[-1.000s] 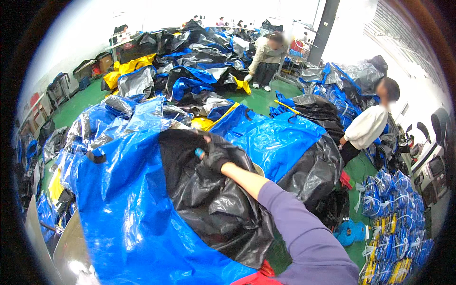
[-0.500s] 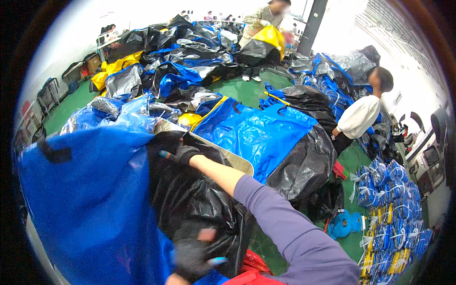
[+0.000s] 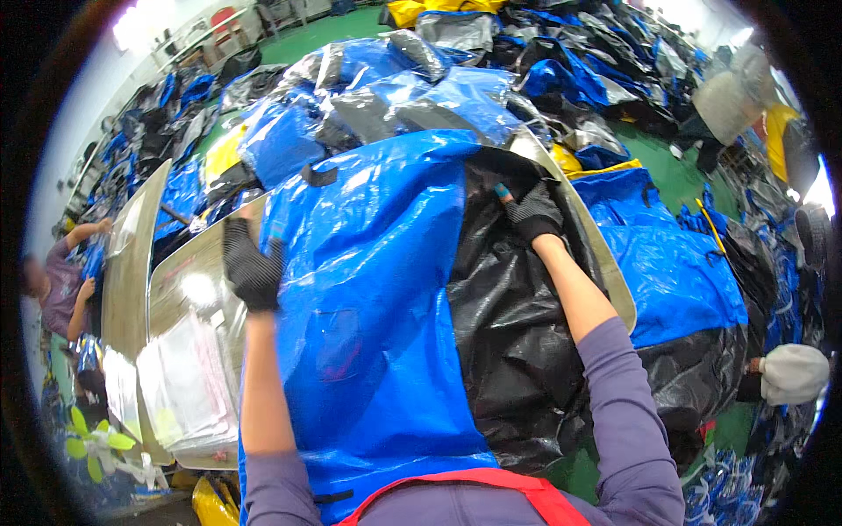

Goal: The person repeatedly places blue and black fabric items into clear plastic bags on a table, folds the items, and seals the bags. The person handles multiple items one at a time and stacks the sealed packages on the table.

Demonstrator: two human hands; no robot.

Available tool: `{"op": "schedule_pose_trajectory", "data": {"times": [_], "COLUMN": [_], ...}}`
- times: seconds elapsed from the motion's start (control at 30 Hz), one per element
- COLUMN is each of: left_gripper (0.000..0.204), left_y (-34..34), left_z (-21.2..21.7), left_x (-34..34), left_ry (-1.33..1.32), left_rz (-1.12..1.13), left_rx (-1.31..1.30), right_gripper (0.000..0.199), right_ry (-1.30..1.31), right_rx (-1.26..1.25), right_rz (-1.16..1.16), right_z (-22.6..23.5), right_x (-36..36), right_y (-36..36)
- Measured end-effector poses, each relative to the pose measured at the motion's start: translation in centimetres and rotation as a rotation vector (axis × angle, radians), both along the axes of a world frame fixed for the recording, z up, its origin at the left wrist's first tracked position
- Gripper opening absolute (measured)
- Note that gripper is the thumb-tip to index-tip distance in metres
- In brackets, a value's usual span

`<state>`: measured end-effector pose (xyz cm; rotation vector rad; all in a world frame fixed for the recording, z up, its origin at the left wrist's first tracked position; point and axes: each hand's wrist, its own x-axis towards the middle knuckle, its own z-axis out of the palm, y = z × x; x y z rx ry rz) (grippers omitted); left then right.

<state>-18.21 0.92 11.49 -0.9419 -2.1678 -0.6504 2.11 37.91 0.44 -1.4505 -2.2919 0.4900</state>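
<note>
A large blue-and-black tarpaulin bag [image 3: 377,307] lies spread over the table in front of me, its glossy blue part to the left and its black part to the right. My left hand [image 3: 252,263], in a black ribbed glove, is at the bag's left edge with fingers extended upward and thumb apart. On the black part near the far right corner, my right hand [image 3: 532,212] rests with spread fingers, also gloved, one fingertip showing blue. A short black strap [image 3: 318,175] shows near the bag's far left corner.
Left of the bag, clear plastic sheets [image 3: 189,377] lie on the wooden-topped table [image 3: 189,272]. Beyond it are heaped blue and black bags [image 3: 377,96]. Another blue-and-black bag [image 3: 675,272] lies at right. People work at the far left [image 3: 66,289] and right [image 3: 794,374].
My left hand has moved from the near part of the bag to its left edge. The bag now lies flatter and straighter before me. My view has turned left.
</note>
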Motion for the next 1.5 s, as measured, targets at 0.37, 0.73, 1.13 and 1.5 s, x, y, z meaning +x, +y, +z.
{"op": "schedule_pose_trajectory", "data": {"times": [0.37,0.73,1.13,1.5], "left_gripper": [0.052,0.080,0.074,0.077], "left_y": [-6.3,-12.7,1.6,11.5], "left_z": [-13.2,-7.5,-9.0,-13.0], "left_x": [-20.7,-22.5,6.2,4.0], "left_ry": [-1.373,-0.536,-0.429,-0.150], "left_rz": [-0.201,0.470,-0.636,-0.965], "left_rx": [-0.158,-0.148,-0.802,-0.461], "right_gripper": [0.108,0.070,0.067,0.036], "right_ry": [-0.002,-0.291,-0.424,-0.096], "right_rx": [0.079,0.186,-0.207,0.894], "right_rz": [0.081,0.825,0.840,1.040], "right_z": [0.0,5.8,4.3,14.7], "right_x": [-0.1,4.3,8.0,-1.1], "right_y": [-0.3,-2.5,-6.7,-7.5]}}
